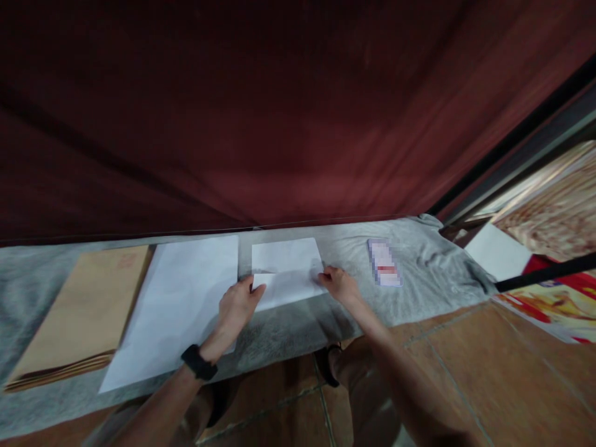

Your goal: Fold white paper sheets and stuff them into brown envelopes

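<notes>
A white sheet of paper (288, 267) lies partly folded on the grey cloth, with a flap turned over at its left end. My left hand (238, 303) pinches that left edge between thumb and fingers; a black band circles the wrist. At the opposite edge, the fingers of my right hand (341, 284) are closed on the paper. Just left of the folded sheet is a flat stack of larger white paper (190, 292). Farther left rests a pile of brown envelopes (88, 304), their edges showing at the near end.
Grey cloth (428, 273) covers the low surface. A pixelated pale item with a red bar (385, 263) lies to the right. Dark red fabric (279, 136) hangs behind. A colourful printed box (559, 298) and dark metal bars (516, 139) stand at right, above floor tiles (456, 366).
</notes>
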Demonstrator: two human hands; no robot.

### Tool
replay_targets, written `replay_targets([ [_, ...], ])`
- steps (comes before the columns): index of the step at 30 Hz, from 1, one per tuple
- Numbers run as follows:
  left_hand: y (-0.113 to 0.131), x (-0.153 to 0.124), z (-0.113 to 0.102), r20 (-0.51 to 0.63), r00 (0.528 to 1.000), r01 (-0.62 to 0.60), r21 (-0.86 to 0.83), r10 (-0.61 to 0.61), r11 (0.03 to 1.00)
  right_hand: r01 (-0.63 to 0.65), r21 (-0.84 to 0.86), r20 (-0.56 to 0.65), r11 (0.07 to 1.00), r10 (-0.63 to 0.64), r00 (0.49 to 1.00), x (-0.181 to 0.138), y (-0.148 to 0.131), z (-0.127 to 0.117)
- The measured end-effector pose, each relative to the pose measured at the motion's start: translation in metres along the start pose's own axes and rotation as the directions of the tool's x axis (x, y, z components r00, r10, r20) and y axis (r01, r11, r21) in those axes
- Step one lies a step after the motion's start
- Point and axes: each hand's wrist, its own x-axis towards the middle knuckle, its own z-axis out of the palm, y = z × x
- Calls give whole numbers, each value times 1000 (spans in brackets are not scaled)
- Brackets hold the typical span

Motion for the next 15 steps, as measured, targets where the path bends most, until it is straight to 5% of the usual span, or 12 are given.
replay_targets([
  [9, -3, 20, 7, -126, 991, 12, -217, -40, 976, -37, 7, -71, 999, 38, 997, 12, -11, 1],
  [15, -13, 18, 10, -116, 992, -46, -652, -40, 757, -49, -15, -89, 999, 48, 995, 19, -15, 0],
])
